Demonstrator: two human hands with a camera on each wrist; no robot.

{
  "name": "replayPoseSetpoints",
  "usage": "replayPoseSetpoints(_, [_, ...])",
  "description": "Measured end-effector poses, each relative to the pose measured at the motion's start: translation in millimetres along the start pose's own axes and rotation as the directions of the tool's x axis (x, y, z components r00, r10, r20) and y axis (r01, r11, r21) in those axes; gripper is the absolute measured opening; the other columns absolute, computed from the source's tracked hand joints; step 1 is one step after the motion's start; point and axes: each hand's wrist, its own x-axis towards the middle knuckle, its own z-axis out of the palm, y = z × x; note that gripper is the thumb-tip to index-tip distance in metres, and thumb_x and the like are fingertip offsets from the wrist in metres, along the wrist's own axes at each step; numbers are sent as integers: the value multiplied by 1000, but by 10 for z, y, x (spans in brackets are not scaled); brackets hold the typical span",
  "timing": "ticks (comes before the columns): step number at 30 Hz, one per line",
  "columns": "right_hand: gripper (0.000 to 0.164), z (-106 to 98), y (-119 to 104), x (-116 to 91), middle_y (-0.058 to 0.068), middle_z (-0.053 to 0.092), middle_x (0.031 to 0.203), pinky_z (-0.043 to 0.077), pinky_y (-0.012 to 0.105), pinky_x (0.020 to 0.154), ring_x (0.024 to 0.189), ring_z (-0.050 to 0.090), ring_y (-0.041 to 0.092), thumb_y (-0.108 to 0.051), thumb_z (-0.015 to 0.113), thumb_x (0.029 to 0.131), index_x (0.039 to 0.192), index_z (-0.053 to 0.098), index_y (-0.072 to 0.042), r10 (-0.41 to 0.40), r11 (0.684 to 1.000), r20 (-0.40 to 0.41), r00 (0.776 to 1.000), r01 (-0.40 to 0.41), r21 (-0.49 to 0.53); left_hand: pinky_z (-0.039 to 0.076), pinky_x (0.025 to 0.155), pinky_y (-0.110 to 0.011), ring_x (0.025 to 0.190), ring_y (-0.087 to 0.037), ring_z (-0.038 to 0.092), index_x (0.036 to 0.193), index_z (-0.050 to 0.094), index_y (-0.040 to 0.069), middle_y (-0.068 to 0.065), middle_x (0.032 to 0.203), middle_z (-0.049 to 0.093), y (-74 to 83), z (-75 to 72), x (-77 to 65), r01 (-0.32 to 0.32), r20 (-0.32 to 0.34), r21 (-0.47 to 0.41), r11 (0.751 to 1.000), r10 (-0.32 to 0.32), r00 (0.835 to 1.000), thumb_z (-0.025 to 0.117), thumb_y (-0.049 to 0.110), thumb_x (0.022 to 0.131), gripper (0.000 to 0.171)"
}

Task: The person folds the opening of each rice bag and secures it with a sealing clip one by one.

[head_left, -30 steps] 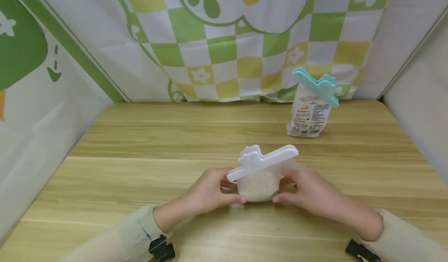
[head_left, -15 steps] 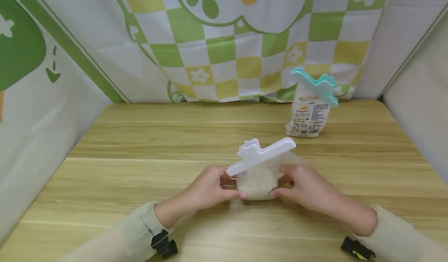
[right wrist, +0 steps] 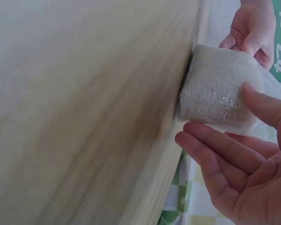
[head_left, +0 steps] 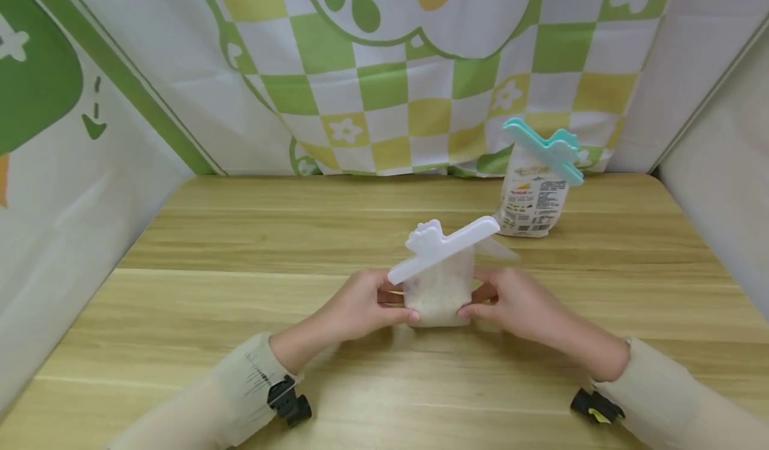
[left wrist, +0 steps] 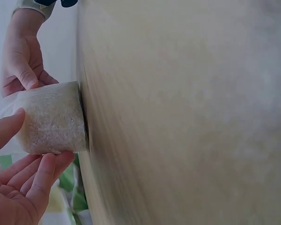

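A see-through bag of rice [head_left: 438, 300] stands upright on the wooden table, centre of the head view. Across its top a white bag clip [head_left: 441, 250] sits at a slant, its right end higher. My left hand [head_left: 360, 306] holds the bag's left side low down, thumb in front and fingers behind. On the opposite side my right hand [head_left: 519, 303] grips it the same way. Packed white grains show through the plastic bag [left wrist: 54, 119] in the left wrist view. From the right wrist, the bag [right wrist: 218, 89] has its base right at the tabletop.
Farther back on the right stands a printed white packet [head_left: 531, 203], closed by a turquoise bag clip [head_left: 547, 149]. Behind the wooden table [head_left: 252, 236] hangs a green, yellow and white checked cloth [head_left: 384, 89]. Pale panels rise at both sides.
Both hands have moved the clipped rice bag away from the person and slightly left across the table. The packet with the turquoise clip stays in place.
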Motion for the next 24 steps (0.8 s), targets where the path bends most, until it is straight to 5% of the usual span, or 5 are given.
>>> replayPoseSetpoints(16, [26,-58,153,323,10,81,91,58,30,70,86,79,21,-11,82,93,113,72,1,-37,999,-17,999,37,22,61,94,-39,117,-42,71,133,62,-15,-31,132,67,-39,-141,195,64,-53,14,998,-63,997,79,5,95,46])
replayPoseSetpoints(24, [37,-71,192,506,18,79,105,62,46,87,95,79,29,-13,79,96,127,69,4,-27,999,-26,999,28,28,60,96,-40,120,-44,69,132,59,-20,-34,133,65,-68,-245,339,73,-66,-3,997,-73,995,76,2,96,45])
